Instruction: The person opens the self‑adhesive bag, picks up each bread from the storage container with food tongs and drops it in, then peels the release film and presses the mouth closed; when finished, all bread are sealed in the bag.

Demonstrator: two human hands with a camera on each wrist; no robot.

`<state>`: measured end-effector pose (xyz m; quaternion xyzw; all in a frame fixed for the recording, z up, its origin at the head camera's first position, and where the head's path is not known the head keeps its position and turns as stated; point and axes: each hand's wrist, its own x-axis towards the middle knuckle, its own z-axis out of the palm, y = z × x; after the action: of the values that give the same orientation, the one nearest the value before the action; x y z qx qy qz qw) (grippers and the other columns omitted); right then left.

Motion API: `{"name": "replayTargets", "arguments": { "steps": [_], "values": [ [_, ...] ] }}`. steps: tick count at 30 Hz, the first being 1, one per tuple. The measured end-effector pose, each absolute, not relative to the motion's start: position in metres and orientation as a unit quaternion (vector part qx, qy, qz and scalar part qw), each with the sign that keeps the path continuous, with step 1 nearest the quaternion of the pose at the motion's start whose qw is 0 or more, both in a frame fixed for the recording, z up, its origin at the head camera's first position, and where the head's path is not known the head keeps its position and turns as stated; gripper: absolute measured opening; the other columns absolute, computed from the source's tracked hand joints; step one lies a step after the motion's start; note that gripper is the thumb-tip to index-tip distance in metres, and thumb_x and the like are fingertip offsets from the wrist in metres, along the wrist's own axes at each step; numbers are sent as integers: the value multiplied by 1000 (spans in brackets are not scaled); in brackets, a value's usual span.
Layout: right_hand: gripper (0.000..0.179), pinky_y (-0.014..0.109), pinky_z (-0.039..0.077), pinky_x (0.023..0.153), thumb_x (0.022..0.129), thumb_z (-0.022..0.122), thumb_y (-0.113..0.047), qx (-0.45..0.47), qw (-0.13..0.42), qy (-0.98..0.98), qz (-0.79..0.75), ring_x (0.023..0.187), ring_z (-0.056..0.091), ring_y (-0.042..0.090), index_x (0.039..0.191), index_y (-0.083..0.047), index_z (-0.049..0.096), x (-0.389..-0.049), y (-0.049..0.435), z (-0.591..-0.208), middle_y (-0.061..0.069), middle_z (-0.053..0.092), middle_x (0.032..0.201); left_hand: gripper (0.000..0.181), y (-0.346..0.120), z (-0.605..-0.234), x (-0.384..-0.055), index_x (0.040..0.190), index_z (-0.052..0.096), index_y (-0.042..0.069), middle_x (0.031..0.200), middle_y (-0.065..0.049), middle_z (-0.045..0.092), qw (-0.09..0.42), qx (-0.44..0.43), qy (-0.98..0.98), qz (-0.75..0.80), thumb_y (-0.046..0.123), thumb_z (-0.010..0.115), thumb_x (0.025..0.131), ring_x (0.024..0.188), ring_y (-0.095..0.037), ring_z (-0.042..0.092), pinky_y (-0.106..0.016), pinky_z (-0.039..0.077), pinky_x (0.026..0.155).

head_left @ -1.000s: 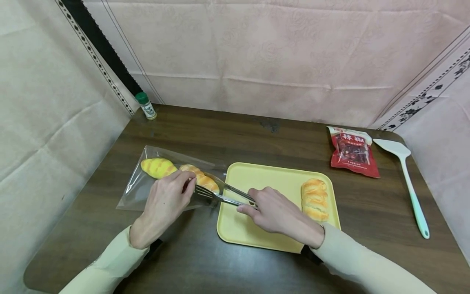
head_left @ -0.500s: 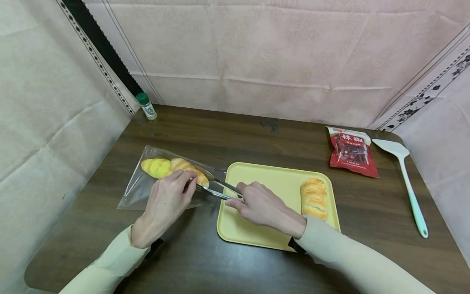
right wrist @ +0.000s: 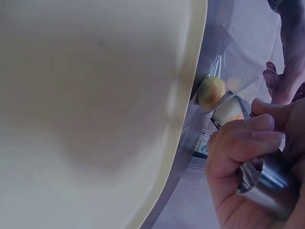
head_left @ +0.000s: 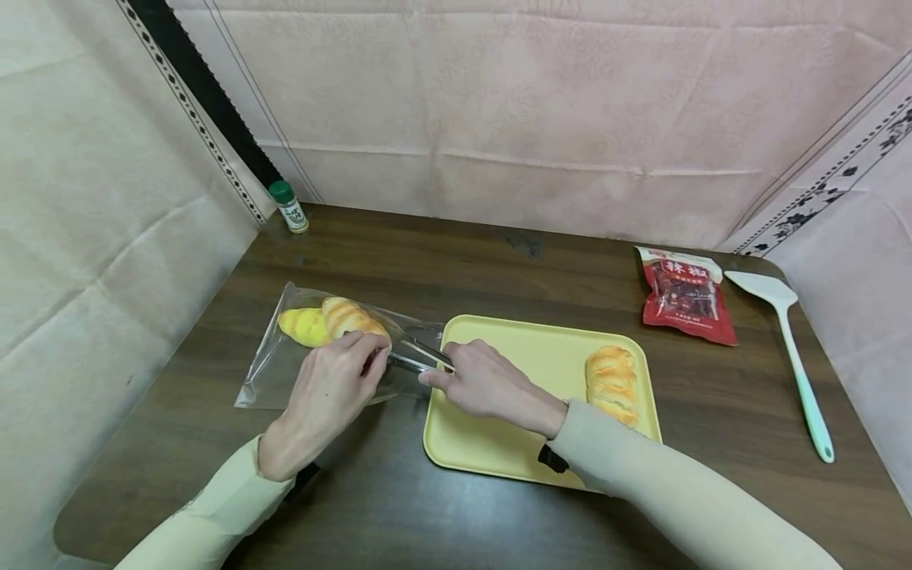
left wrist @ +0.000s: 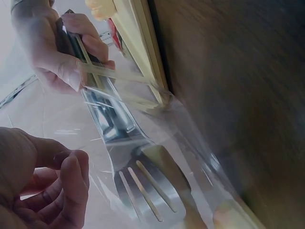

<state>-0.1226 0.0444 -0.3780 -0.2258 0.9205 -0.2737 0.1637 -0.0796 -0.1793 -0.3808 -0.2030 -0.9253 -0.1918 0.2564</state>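
Observation:
My left hand (head_left: pixel 331 388) pinches the near edge of a clear plastic bag (head_left: pixel 267 384) at its mouth. My right hand (head_left: pixel 492 380) grips metal serving tongs (head_left: pixel 427 354), whose slotted, fork-like end (left wrist: pixel 147 186) shows through the bag's film in the left wrist view. The tongs reach into the bag, right at a striped golden bread roll (head_left: pixel 347 315). That roll overlaps a yellow bread (head_left: pixel 302 326) lying deeper in the bag. The left fingers partly hide the tongs' tips in the head view.
A pale yellow tray (head_left: pixel 463 451) lies under my right forearm, bearing another golden bread (head_left: pixel 611 380). Back right are a red food packet (head_left: pixel 687 293) and a spatula (head_left: pixel 794 356) with a mint handle. A green-capped shaker (head_left: pixel 288 207) stands at the back left corner.
My right hand and the tongs have moved left, farther into the bag. The striped roll has shifted left with them, up against the yellow bread. My left hand has stayed nearly still.

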Motion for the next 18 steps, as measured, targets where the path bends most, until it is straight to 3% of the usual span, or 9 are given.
{"name": "replayTargets", "arguments": {
  "steps": [18],
  "values": [
    [42,32,37,55,104,70,-51,-175,214,932,-233,57,45,16,109,-10,67,-137,32,-377,0,49,70,6,-180,-381,-84,91,77,2,82,-11,76,241,-197,-926,-213,-3,81,90,67,-19,69,-38,61,61]
  ]
}}
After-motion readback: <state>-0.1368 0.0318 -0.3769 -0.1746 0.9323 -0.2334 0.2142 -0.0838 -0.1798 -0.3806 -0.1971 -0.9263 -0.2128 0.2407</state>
